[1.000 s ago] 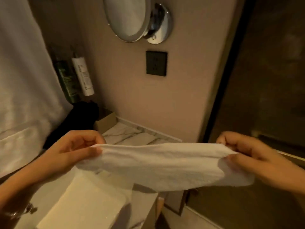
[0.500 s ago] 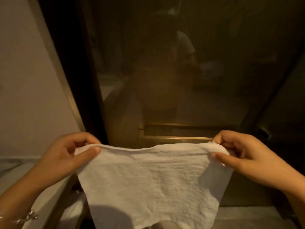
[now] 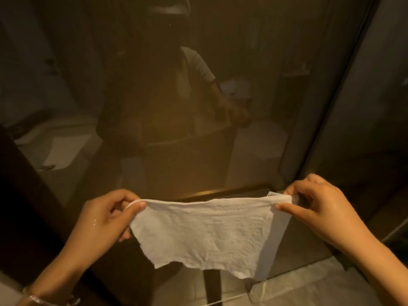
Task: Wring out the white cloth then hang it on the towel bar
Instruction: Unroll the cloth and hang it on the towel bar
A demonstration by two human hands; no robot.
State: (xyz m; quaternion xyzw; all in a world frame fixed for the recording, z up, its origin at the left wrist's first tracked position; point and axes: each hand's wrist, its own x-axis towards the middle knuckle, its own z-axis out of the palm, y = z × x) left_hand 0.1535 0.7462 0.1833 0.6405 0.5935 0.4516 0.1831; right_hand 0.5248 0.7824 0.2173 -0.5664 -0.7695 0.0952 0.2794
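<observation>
The white cloth (image 3: 205,230) hangs spread out flat in front of me, stretched by its top edge. My left hand (image 3: 103,219) pinches the top left corner between thumb and fingers. My right hand (image 3: 315,206) pinches the top right corner, where a small label shows. Just behind the cloth's top edge runs a brass towel bar (image 3: 223,193) mounted across a dark glass door. The cloth's top edge is level with the bar and close in front of it; whether they touch I cannot tell.
The dark glass door (image 3: 198,96) fills the view and mirrors a person and a bathroom counter. A dark door frame (image 3: 28,206) stands at the left. A second glass panel (image 3: 364,107) angles off at the right. Pale tiled floor (image 3: 320,288) lies below.
The view has swung right from the counter and wall to face the glass door. Both hands kept their grip and carried the spread cloth up to the bar.
</observation>
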